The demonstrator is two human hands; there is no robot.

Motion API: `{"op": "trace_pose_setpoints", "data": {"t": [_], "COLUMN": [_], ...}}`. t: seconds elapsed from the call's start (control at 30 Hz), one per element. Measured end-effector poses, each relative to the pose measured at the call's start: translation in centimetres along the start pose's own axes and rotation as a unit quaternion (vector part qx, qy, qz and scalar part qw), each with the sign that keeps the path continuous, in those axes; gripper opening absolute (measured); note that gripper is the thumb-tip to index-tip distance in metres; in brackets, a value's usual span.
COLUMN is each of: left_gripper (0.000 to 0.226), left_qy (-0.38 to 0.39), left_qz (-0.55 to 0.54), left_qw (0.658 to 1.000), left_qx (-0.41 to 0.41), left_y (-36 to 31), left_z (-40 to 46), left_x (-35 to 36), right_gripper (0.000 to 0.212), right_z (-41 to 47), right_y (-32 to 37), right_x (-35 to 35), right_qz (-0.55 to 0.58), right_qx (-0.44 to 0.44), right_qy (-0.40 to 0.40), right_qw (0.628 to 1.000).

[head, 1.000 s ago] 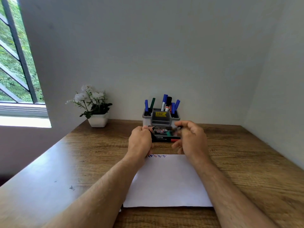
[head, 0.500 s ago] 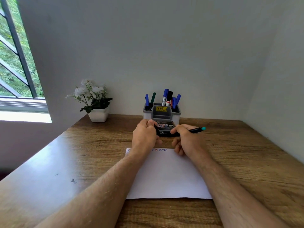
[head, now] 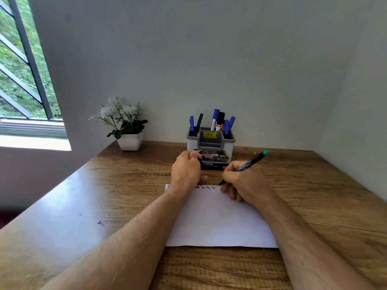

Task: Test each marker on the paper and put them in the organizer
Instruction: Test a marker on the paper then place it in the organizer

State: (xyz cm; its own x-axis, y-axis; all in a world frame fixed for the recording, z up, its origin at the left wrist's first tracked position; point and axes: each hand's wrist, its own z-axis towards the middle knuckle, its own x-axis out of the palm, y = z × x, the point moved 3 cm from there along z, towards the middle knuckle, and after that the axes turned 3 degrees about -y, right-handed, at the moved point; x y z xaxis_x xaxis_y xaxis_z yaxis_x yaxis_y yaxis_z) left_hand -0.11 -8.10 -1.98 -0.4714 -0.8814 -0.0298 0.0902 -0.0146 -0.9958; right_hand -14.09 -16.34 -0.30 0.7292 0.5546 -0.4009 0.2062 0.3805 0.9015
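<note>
A white paper (head: 219, 222) lies on the wooden desk (head: 129, 185), with small coloured scribbles (head: 206, 187) along its far edge. My right hand (head: 245, 181) grips a black marker with a teal end (head: 250, 162), its tip touching the paper's far edge beside the scribbles. My left hand (head: 185, 172) is closed just left of it, on a small dark piece that looks like the marker's cap, mostly hidden. Behind stands the grey organizer (head: 230, 143) with several markers (head: 215, 120) upright in it. More black markers (head: 215, 164) lie flat in front of it.
A white pot of white flowers (head: 127, 130) stands at the desk's back left. Walls close the desk at the back and right. A window (head: 21, 80) is at the left. Small ink marks (head: 100, 222) dot the desk's left side.
My hands drew apart, my right hand taking the marker away from my left. It then swung the marker's tip down onto the paper's far edge. My left hand stayed closed.
</note>
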Motion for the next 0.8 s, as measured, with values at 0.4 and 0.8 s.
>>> {"op": "trace_pose_setpoints", "data": {"t": [0.4, 0.8], "left_gripper": [0.025, 0.025], "left_qy": [0.006, 0.008], "left_qz": [0.026, 0.016], "left_qw": [1.0, 1.0], "left_qx": [0.011, -0.001], "left_y": [0.23, 0.12], "left_z": [0.17, 0.06], "left_x": [0.34, 0.22], "right_gripper": [0.018, 0.021], "right_z": [-0.13, -0.28], "right_y": [0.14, 0.34], "right_x": [-0.23, -0.03], "right_qz": [-0.08, -0.078], "right_qx": [-0.002, -0.002], "right_qy": [-0.033, -0.021], "right_qw": [0.996, 0.997]}}
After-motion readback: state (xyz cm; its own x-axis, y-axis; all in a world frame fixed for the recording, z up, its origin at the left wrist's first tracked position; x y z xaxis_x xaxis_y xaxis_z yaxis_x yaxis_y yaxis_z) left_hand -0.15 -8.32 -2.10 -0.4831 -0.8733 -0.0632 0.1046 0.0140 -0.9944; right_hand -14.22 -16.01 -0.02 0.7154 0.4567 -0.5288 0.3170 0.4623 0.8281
